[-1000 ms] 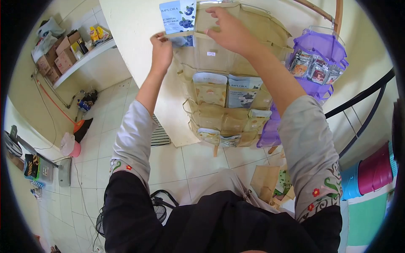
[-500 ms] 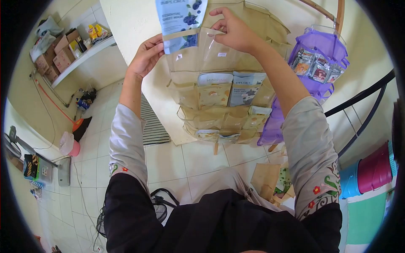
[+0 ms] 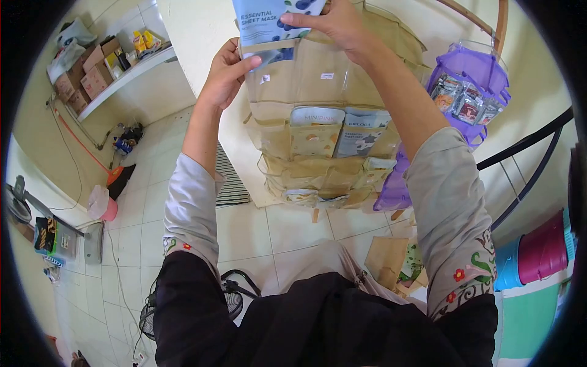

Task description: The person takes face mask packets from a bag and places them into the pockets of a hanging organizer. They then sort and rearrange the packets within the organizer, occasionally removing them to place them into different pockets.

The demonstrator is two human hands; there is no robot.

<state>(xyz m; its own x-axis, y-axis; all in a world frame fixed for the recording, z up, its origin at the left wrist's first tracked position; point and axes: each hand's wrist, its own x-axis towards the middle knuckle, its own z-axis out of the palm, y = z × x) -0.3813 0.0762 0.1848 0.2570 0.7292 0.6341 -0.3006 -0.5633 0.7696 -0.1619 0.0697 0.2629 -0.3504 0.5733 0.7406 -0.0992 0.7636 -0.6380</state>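
A blue sheet mask packet [image 3: 263,21] with blueberries printed on it sits with its lower end in a top-row clear-fronted pocket of the beige hanging organizer [image 3: 330,92]. My right hand [image 3: 348,27] is closed on the packet's right side, thumb across its front. At the pocket's left edge, my left hand [image 3: 226,76] pinches the pocket, its thumb over the front and its fingers partly hidden. Lower down, other pockets hold a Minipink packet [image 3: 316,131] and a grey-blue sheet mask packet [image 3: 361,134].
To the right hangs a purple organizer [image 3: 443,67] with several small sachets [image 3: 469,107]. Stacked buckets [image 3: 543,252] stand at the far right. An opened brown paper bag [image 3: 386,257] lies on the tiled floor, and a fan [image 3: 229,303] is by my left side. Boxes [image 3: 96,79] fill a shelf.
My right hand has moved from the neighbouring pocket's rim onto the packet, which now sits tilted and lower in the pocket. My left thumb has shifted onto the pocket front.
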